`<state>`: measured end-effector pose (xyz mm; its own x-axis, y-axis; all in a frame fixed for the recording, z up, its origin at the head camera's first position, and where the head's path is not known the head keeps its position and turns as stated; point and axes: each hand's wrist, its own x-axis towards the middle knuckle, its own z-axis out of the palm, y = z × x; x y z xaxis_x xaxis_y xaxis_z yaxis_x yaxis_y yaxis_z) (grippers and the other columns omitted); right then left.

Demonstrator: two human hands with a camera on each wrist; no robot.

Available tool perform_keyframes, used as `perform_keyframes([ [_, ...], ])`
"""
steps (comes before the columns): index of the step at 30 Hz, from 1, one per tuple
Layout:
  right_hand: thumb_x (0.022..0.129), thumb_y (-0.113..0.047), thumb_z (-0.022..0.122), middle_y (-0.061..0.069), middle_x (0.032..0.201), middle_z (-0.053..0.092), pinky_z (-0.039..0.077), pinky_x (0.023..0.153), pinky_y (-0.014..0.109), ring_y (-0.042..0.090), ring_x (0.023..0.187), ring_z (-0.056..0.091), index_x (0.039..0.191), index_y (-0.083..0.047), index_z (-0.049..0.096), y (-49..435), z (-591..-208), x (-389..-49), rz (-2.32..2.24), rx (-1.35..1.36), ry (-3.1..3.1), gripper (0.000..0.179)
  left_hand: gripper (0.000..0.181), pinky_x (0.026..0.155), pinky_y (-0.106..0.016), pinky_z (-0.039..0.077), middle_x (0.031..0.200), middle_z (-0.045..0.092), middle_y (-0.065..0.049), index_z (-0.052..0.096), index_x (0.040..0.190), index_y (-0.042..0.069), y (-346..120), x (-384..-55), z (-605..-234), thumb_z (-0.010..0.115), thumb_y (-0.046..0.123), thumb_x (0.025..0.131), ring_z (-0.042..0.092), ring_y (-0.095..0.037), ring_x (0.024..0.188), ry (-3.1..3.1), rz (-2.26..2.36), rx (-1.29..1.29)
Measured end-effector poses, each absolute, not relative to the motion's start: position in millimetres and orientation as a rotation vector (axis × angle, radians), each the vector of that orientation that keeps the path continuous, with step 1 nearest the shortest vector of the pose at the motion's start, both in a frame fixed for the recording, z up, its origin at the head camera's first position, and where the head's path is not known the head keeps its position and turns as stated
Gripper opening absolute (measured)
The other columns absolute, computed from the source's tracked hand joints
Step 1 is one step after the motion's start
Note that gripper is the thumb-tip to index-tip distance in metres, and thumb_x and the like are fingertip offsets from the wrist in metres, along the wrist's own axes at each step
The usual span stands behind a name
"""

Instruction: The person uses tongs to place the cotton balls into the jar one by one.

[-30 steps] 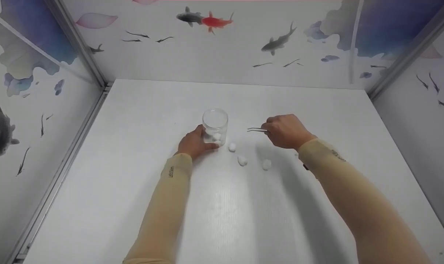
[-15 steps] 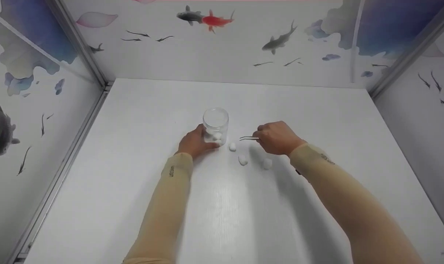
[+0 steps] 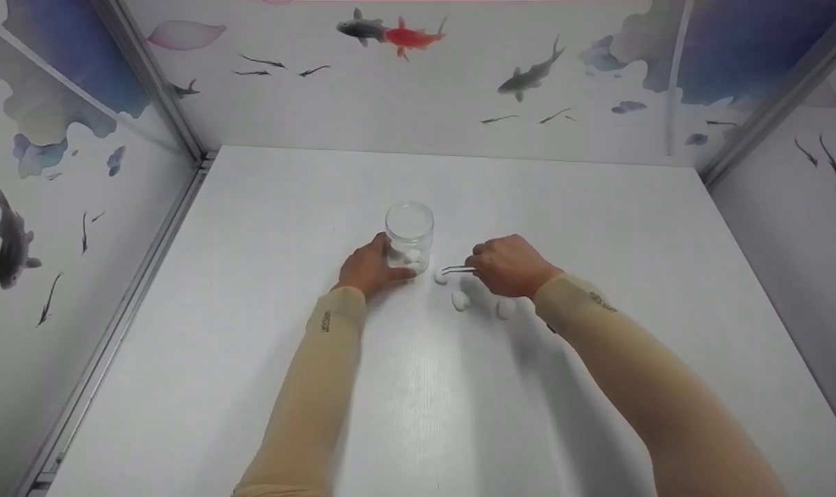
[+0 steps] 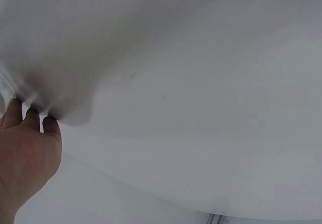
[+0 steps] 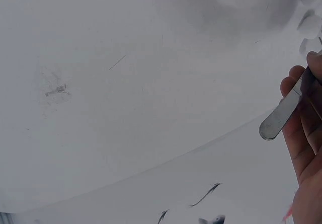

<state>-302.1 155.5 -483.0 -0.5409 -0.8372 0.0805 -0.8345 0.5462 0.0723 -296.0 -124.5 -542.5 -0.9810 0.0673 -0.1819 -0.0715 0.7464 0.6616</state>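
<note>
A clear round jar stands upright on the white table with several white cotton balls inside. My left hand grips its lower left side, thumb across the front. To the right of the jar, my right hand pinches metal tweezers, whose tips are right at a cotton ball on the table. Two more cotton balls lie nearer me, one at the middle and another white ball below the right hand. The right wrist view shows the tweezers' rounded end sticking out of the hand.
The white table is walled at the back and both sides by panels printed with fish. Metal frame rails run along the left edge and up the back corners.
My right hand has moved left and toward me with the tweezers, bringing their tips down to the cotton ball nearest the jar. The left hand stays on the jar.
</note>
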Motion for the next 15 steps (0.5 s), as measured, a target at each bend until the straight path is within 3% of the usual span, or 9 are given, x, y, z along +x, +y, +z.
perform_keyframes([
  [15,0.089,-0.006,0.072,0.003,0.085,0.072,0.060,0.064,0.038,0.017,0.069,0.066,0.100,-0.010,0.079,151.5,-490.4,-303.1,-0.035,1.434,-2.708,0.014,0.096,0.114,-0.042,0.035,0.148,0.050,-0.007,0.038,0.152,0.016,-122.1,-293.3,-539.5,0.084,0.052,0.076,0.044,-0.028,0.136,2.760,1.028,-0.039],
])
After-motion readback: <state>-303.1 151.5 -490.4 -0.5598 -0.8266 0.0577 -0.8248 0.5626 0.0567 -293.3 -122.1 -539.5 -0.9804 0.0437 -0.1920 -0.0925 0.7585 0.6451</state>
